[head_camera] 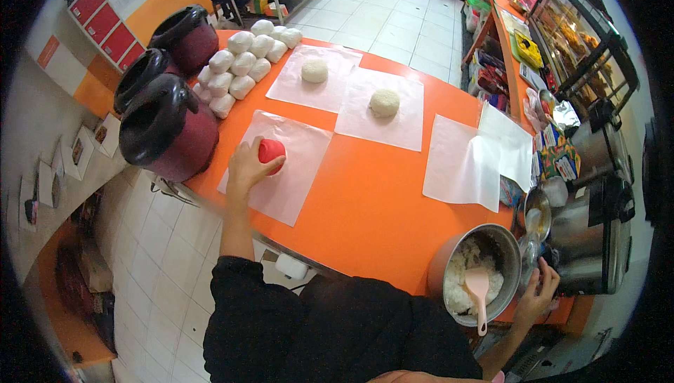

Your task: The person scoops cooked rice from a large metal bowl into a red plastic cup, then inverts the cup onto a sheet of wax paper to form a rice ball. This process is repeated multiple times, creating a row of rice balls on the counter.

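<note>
My left hand (251,163) grips a red cup (271,156), which is on a sheet of white paper (295,172) at the left of the orange table. Beyond it, two more sheets each carry a mound of rice (315,71), the other mound (385,103) being nearer the middle. My right hand (539,287) is at the right rim of a metal pot (437,272), by a clear plastic bag; whether it holds anything I cannot tell. Cooked rice (457,288) fills part of the pot, and a pink rice paddle (477,285) lies on it.
Wrapped white bundles (243,63) are piled at the far left beside several dark red rice cookers (179,130). Blank paper sheets (458,162) lie at the right, near a steel cooker (584,241). A glass food display case (574,30) stands farther off. Two people are in the background.
</note>
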{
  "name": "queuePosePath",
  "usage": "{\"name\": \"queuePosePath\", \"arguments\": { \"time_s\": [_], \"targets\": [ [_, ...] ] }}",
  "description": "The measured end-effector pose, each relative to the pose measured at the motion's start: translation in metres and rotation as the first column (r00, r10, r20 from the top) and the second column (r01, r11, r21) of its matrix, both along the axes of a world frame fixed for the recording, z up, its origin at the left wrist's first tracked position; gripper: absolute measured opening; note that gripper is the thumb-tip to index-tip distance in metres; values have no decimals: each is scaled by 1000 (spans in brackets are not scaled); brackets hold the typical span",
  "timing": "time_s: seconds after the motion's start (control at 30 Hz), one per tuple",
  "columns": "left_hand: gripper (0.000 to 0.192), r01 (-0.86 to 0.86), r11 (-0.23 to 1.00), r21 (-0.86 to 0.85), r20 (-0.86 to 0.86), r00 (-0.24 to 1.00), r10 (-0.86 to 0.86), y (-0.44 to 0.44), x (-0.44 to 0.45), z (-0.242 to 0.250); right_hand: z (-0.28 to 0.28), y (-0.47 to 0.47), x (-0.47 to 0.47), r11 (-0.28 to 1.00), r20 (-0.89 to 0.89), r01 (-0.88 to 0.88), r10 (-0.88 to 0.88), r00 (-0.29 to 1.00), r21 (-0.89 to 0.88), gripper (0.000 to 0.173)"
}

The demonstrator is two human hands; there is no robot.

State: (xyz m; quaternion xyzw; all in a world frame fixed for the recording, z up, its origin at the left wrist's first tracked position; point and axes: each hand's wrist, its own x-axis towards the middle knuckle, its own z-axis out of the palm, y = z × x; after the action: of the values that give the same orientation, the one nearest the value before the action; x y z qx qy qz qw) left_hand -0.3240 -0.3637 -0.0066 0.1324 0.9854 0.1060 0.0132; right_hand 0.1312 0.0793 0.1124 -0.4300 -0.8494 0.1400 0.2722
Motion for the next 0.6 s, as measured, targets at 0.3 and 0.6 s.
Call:
{"name": "queuePosePath", "arguments": {
  "time_s": [0.3, 0.6],
  "targets": [
    [82, 347, 925, 153, 49, 932, -358, 114, 86, 36, 12, -5, -26, 991, 42, -136, 136, 990, 3, 26],
    [86, 897, 437, 69, 97, 430, -898, 182, 195, -8, -29, 91, -138, 912, 394, -293, 392, 831, -289, 36]
  ]
}}
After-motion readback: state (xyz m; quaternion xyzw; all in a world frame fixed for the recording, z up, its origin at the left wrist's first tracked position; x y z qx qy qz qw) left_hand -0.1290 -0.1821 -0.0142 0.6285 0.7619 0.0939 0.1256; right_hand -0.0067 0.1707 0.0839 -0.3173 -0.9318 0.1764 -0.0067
